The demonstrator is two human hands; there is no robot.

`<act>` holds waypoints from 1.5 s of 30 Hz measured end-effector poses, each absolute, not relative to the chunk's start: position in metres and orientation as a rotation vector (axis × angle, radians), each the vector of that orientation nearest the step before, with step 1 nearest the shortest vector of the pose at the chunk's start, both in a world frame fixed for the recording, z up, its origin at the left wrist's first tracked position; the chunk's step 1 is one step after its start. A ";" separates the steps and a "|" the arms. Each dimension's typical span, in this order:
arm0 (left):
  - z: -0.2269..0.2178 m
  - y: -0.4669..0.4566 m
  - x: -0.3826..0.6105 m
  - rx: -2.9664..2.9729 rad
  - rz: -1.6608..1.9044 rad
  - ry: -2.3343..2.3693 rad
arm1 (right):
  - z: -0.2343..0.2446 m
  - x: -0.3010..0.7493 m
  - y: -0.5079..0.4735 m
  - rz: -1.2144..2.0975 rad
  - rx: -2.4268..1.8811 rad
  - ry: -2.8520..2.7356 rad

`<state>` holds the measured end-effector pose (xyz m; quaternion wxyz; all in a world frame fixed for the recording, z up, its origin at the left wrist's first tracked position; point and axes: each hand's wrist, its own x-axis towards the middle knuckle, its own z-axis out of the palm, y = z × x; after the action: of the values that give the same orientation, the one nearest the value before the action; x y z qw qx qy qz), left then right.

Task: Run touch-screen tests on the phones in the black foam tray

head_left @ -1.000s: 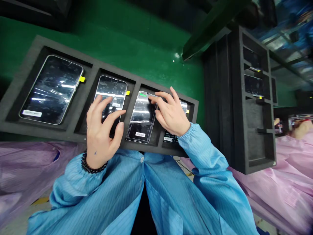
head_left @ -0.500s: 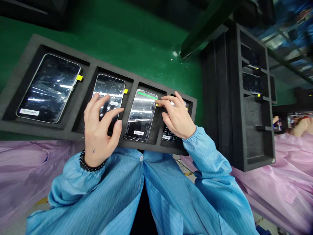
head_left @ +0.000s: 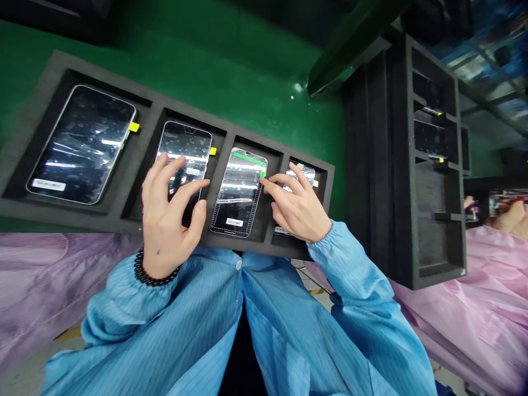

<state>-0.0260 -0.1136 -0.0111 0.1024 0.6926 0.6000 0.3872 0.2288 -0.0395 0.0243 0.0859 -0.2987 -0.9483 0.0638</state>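
Four compartments is more than I count, so: several smartphones lie face up in a black foam tray. My left hand is open, fingers spread above the second smartphone from the left. My right hand has its index fingertip at the right edge of the third smartphone, whose screen shows a green band along the top and down part of that edge, with a grid border. Its fingers are apart and hold nothing visible. Partly behind this hand is the rightmost smartphone. The large leftmost smartphone lies untouched.
Yellow tabs stick out beside the phones. At right, a stack of black foam trays stands with phones in some compartments. A dark green post rises from the green table. People in pink clothing sit on both sides.
My right index finger has moved slightly down the third smartphone's right edge, and the green on its screen now extends down that edge. My left hand stays almost still.
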 end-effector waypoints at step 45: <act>-0.010 -0.114 -0.027 2.006 1.114 1.782 | 0.008 0.180 -0.063 0.601 -0.221 -2.899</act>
<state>-0.0272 -0.1143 -0.0096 0.1180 0.6856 0.6090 0.3810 0.1804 -0.0631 0.0080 0.0864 -0.0743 -0.9728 0.2017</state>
